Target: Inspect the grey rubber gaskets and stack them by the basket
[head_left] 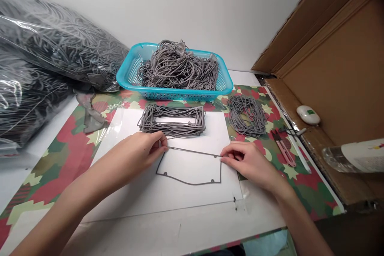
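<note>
A thin grey rubber gasket (192, 184), shaped as a rectangular loop with small eyelets at its corners, is spread over the white paper (126, 192). My left hand (150, 148) pinches its upper left corner between thumb and fingers. At the upper right corner, my right hand (240, 158) pinches it in the same way. The far edge is fairly straight, while the near edge bows a little. Just beyond my hands lies a neat rectangular stack of gaskets (171, 130) on the paper.
A blue plastic basket (177, 95) heaped with tangled gaskets stands behind. To its right lies a loose pile of gaskets (247, 116), then pink-handled snips (283, 148). Stuffed clear bags (60, 40) lean at left. A bottle (357, 156) and cardboard (336, 72) border the right.
</note>
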Demonstrator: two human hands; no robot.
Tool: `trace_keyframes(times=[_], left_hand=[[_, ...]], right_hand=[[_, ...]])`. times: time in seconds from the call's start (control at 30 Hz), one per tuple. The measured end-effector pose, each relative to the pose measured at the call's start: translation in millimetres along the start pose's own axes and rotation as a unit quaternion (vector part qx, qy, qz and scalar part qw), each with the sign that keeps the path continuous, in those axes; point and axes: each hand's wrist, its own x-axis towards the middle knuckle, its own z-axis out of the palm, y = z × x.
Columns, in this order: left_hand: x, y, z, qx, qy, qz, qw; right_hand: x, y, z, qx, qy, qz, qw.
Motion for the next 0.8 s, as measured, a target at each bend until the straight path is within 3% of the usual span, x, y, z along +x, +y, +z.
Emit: trace_keyframes(times=[0.17, 0.33, 0.43, 0.53, 0.67, 0.73, 0.8], left_hand=[[-2, 4, -2.7, 0.003, 0.032, 0.046, 0.998], [-6, 15, -11.9, -0.056, 0.201, 0.133, 0.969], [-10, 18, -16.8, -0.082, 0.247, 0.166, 0.951], [-13, 16, -19.1, -0.085, 0.202, 0.178, 0.959], [-16, 15, -20.1, -0.043, 0.037, 0.19, 0.98], [-16, 17, -20.4, -0.03, -0.025, 0.173, 0.984], [-14, 18, -20.4, -0.026, -0.04, 0.139, 0.989]], right_hand=[[-2, -2, -1, 0.008, 0.015, -0.057, 0.998], [-4, -2, -2, 0.098, 0.162, -0.182, 0.965], [-5, -1, -3, 0.158, 0.18, -0.206, 0.949], [-6, -2, -4, 0.168, 0.111, -0.183, 0.962], [-9, -7, -5, 0.132, -0.018, -0.121, 0.984], [-9, -7, -4, 0.13, -0.036, -0.095, 0.986], [-8, -6, -3, 0.135, -0.015, -0.077, 0.988]])
